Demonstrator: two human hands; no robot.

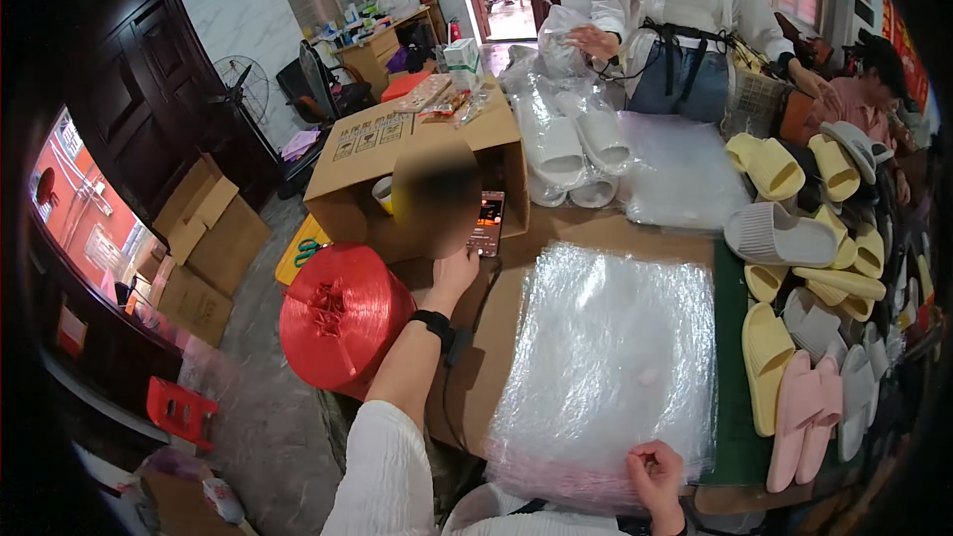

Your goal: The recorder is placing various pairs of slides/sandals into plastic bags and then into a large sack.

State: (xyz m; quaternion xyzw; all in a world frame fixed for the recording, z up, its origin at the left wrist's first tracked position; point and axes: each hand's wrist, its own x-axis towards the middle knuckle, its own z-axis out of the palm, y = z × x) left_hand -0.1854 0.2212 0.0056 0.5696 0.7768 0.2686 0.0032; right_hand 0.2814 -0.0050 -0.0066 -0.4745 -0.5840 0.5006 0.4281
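Observation:
My left hand (455, 273), with a dark band on its wrist, reaches to the lower left edge of a phone (487, 223) with a lit screen. A blurred patch covers its fingertips, so its grip cannot be made out. Under that arm is a large red roll of plastic twine (342, 318). My right hand (656, 477) is at the near right edge of a stack of clear plastic bags (611, 357), its fingers curled in with nothing visible in them.
An open cardboard box (338, 174) lies behind the phone, with a yellow-and-white cup (383, 195) inside. Green scissors (307, 250) lie left of it. Bagged slippers (556, 149) and more bags (685, 174) stand farther back. Loose slippers (784, 235) crowd the right. Another person (685, 10) stands opposite.

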